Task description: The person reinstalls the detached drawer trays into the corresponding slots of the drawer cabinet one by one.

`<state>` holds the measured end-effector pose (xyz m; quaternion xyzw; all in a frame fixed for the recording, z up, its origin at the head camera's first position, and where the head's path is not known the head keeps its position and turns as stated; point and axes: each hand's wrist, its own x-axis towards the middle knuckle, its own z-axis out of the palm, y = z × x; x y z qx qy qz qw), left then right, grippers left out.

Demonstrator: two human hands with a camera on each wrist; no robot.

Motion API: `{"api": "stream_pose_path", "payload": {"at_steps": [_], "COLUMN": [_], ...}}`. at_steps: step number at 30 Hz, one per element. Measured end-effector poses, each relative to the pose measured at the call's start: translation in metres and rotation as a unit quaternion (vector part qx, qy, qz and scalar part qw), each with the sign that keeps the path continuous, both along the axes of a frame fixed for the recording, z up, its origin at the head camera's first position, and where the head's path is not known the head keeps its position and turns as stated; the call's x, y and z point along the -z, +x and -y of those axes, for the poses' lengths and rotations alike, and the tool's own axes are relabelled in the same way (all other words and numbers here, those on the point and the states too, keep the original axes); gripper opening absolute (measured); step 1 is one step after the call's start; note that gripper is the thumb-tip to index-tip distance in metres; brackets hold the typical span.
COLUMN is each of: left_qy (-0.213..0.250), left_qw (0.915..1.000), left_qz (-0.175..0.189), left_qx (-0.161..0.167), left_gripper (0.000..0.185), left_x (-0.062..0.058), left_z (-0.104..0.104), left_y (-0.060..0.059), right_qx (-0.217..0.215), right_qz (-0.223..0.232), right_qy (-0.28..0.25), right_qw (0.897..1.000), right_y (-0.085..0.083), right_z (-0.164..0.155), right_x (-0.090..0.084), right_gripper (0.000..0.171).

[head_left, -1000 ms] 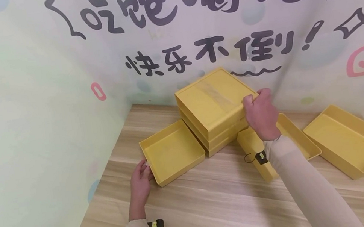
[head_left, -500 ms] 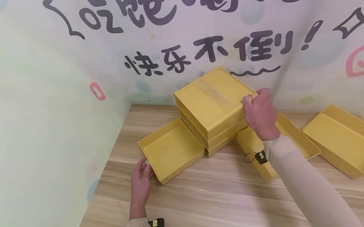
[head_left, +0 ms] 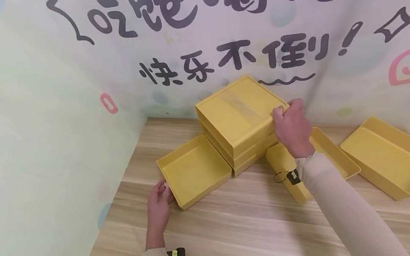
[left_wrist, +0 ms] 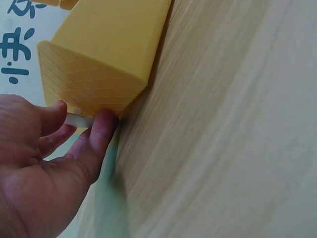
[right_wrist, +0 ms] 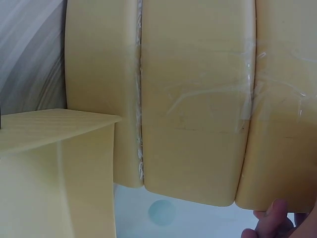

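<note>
In the head view a shallow yellow drawer (head_left: 196, 169) lies at the left foot of a stack of yellow drawer housings (head_left: 221, 104). My left hand (head_left: 158, 206) is at the drawer's outer end. The left wrist view shows thumb and fingers pinching a small whitish handle (left_wrist: 79, 120) on the drawer's patterned front (left_wrist: 89, 82). My right hand (head_left: 294, 129) grips the upper right corner of the stack, thumb on top. In the right wrist view, clear tape (right_wrist: 198, 89) runs across the stacked housings, and only some fingertips show. How far the drawer sits inside the stack cannot be told.
Two more yellow drawers stand on the wooden table (head_left: 233, 235) at the right. One drawer (head_left: 334, 152) is partly hidden behind my right arm; the other drawer (head_left: 393, 158) lies by the right wall. A printed wall (head_left: 185, 92) rises close behind the stack.
The left drawer moves only very slightly, inward and then back out, with my left hand still at its handle. My right hand keeps its place on the stack.
</note>
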<state>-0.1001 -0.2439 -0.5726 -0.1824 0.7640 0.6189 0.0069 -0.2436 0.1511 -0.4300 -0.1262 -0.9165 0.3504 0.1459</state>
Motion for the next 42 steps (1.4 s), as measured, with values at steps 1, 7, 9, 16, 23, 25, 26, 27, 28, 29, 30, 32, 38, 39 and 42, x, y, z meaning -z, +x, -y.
{"api": "stream_pose_path", "payload": {"at_steps": [1,7,9,16,23,25,26,27,28,29,30,32,38,39,42], "left_qy": [0.0,0.002,0.001,-0.003,0.022,0.026,0.025,0.024,0.024,0.023,0.022,0.022,0.027,0.028,0.028], "left_qw": [1.0,1.0,1.0,0.9998,0.9995,0.9994,0.9995,0.9995,0.9995,0.9995,0.9996,0.9996,0.9995,0.9995,0.9994], "left_qz": [0.001,-0.001,-0.002,-0.004,-0.012,-0.015,-0.015,-0.016,-0.014,-0.012,-0.01,-0.006,-0.004,-0.004,-0.003], "left_qx": [0.0,-0.005,-0.007,-0.018,-0.019,-0.016,-0.015,-0.014,-0.015,-0.015,-0.015,-0.015,-0.017,-0.018,-0.02], "left_gripper": [0.046,0.045,0.045,0.046,0.045,0.045,0.045,0.045,0.045,0.045,0.045,0.046,0.048,0.048,0.048], "left_x": [0.0002,0.0009,0.0005,-0.0012,-0.0009,-0.0005,-0.0005,-0.0006,-0.0007,-0.0008,-0.0013,-0.0022,-0.0066,-0.0073,-0.0073], "left_z": [-0.0002,-0.0008,-0.0006,0.0005,-0.0017,-0.0024,-0.0026,-0.0027,-0.0026,-0.0026,-0.0025,-0.0022,-0.0018,-0.0019,-0.0023], "left_y": [0.0001,-0.0003,-0.0006,-0.0009,-0.0019,-0.0022,-0.0019,-0.0017,-0.0014,-0.0012,-0.0007,-0.0001,0.0004,0.0003,0.0003], "right_qx": [0.0,0.003,0.004,0.002,0.005,0.005,0.006,0.005,0.004,0.005,0.004,0.005,0.003,0.002,0.0], "right_qz": [0.0,0.006,0.007,-0.004,-0.001,0.0,-0.001,-0.002,-0.002,-0.002,-0.002,-0.002,-0.005,-0.006,-0.008], "right_qy": [0.0,-0.001,-0.001,-0.001,-0.003,-0.002,-0.002,-0.001,-0.002,-0.002,-0.003,-0.003,-0.005,-0.005,-0.006], "right_qw": [1.0,1.0,1.0,1.0,1.0,1.0,1.0,1.0,1.0,1.0,1.0,1.0,1.0,1.0,1.0], "right_y": [0.0002,0.0001,0.0,-0.0006,0.0003,0.0002,0.0,-0.0001,-0.0001,-0.0001,0.0,0.0003,-0.0008,-0.0011,-0.0013], "right_z": [0.0,-0.0005,-0.0006,0.0,-0.0008,-0.0013,-0.0013,-0.0013,-0.0013,-0.0014,-0.0013,-0.0011,-0.001,-0.001,-0.0014], "right_x": [-0.0001,-0.0007,-0.0007,0.0013,0.0006,0.0009,0.001,0.0013,0.0015,0.0017,0.0019,0.0023,0.004,0.0042,0.0048], "right_gripper": [0.05,0.049,0.049,0.049,0.047,0.047,0.047,0.047,0.047,0.047,0.047,0.047,0.047,0.047,0.047]}}
